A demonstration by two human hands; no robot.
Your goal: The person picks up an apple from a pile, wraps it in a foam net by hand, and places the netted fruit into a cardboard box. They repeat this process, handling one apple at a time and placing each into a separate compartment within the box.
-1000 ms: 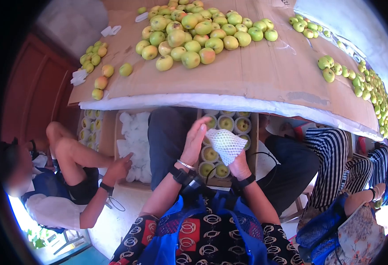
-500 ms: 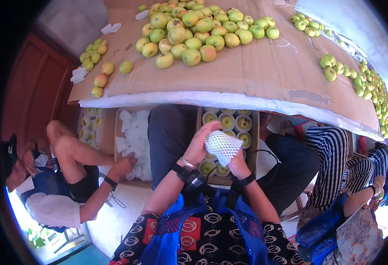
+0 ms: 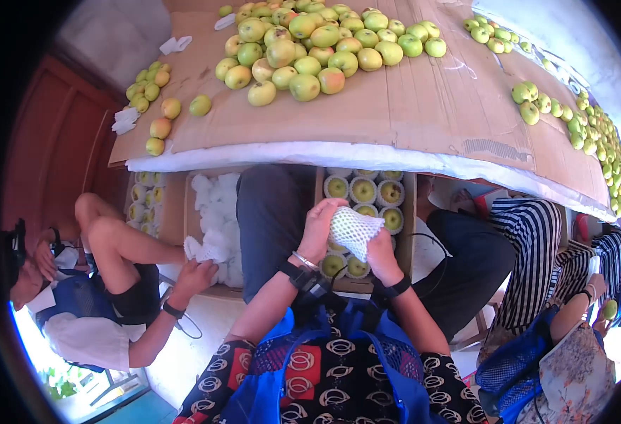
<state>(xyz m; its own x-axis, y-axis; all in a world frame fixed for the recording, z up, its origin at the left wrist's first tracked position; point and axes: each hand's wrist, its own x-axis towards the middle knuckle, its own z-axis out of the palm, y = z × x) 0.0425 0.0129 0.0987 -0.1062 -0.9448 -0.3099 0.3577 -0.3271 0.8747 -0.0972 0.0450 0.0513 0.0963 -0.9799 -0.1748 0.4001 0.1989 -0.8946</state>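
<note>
A white foam net (image 3: pixel 356 230) with a green apple showing through its mesh is between my hands, above the box. My left hand (image 3: pixel 317 232) is wrapped round the apple end of the net, on its left side. At the open end on the right, my right hand (image 3: pixel 382 256) is closed on the edge of the net; its fingertips are partly hidden. Under them stands a cardboard box (image 3: pixel 409 233) with rows of netted apples (image 3: pixel 391 192), between my knees.
A cardboard-covered table (image 3: pixel 409 120) with a big pile of apples (image 3: pixel 303 49) lies ahead. Left of my leg is a box of white foam nets (image 3: pixel 218 212), where a co-worker's hand (image 3: pixel 194 277) holds one. Another co-worker holds an apple (image 3: pixel 609 309) at right.
My right hand has risen slightly and its fingers have closed further over the net's open end. The left co-worker's hand has picked up a foam net. An apple now shows in the right co-worker's hand.
</note>
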